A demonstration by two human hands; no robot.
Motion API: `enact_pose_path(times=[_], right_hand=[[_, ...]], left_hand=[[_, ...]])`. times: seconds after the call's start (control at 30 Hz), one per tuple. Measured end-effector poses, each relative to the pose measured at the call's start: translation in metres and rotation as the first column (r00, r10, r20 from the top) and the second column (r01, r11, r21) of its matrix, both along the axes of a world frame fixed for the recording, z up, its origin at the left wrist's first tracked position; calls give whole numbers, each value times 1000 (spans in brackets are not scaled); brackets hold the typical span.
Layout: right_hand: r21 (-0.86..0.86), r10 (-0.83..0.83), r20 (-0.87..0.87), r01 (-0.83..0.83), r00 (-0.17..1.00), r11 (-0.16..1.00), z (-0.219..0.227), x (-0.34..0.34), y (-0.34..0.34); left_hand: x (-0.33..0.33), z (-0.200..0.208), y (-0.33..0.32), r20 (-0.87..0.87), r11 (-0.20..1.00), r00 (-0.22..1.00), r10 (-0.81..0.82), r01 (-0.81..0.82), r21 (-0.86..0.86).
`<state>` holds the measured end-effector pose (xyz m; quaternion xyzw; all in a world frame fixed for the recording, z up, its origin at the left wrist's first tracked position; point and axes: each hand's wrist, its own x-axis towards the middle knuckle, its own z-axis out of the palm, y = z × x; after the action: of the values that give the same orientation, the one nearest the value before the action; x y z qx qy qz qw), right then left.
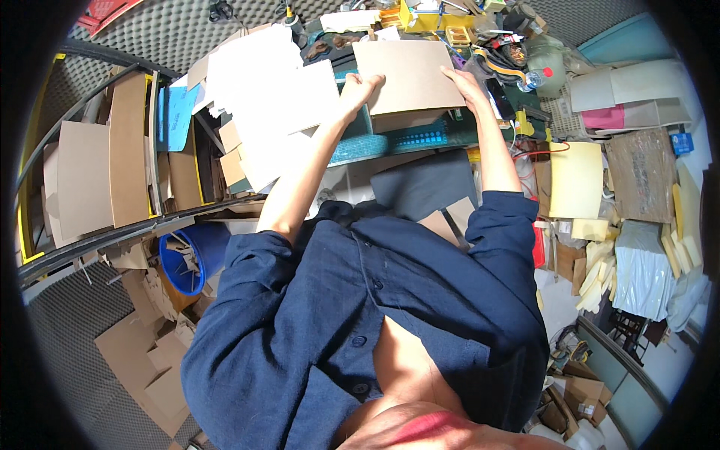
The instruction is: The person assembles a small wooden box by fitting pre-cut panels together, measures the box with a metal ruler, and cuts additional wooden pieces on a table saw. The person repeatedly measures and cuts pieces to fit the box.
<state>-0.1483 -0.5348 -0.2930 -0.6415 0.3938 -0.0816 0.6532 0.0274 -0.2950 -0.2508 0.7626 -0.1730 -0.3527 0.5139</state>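
A flat tan cardboard sheet (411, 79) is held up between my two hands, over the front part of a cluttered workbench. My left hand (361, 91) grips its left edge, thumb on top and the other fingers hidden beneath. At the right edge, my right hand (466, 84) pinches the sheet in the same way. Below its near edge shows another tan cardboard surface; whether it is part of the same piece I cannot tell. A green cutting mat (375, 148) lies under the sheet. White sheets (251, 90) spread over the bench beside my left arm.
Tools, small boxes and a clear bottle with a red cap (534, 79) crowd the bench's back right. A blue bin (187, 259) with scraps stands at lower left, near upright cardboard panels (84, 176). Yellow foam sheets (576, 180) and wrapped stacks line the right side.
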Motion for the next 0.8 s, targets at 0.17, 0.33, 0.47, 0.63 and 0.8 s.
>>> enact_pose_path(times=[0.17, 0.33, 0.47, 0.63, 0.8], right_hand=[[16, -44, 86, 42, 995, 999, 5, -4, 5], [-31, -112, 86, 115, 990, 993, 34, 6, 17], [-16, -139, 107, 142, 984, 990, 47, 3, 18], [-6, -105, 101, 106, 989, 994, 52, 2, 28], [75, -89, 81, 83, 993, 994, 50, -3, 31]], left_hand=[[0, -1, -9, 13, 999, 999, 35, -35, -21], [9, 15, -7, -62, 997, 997, 55, -58, -53], [6, 42, -10, -59, 995, 997, -39, 33, -96], [3, 30, -3, -28, 991, 1000, -8, 4, -134], [12, 12, -5, -40, 993, 999, -23, 18, -116]])
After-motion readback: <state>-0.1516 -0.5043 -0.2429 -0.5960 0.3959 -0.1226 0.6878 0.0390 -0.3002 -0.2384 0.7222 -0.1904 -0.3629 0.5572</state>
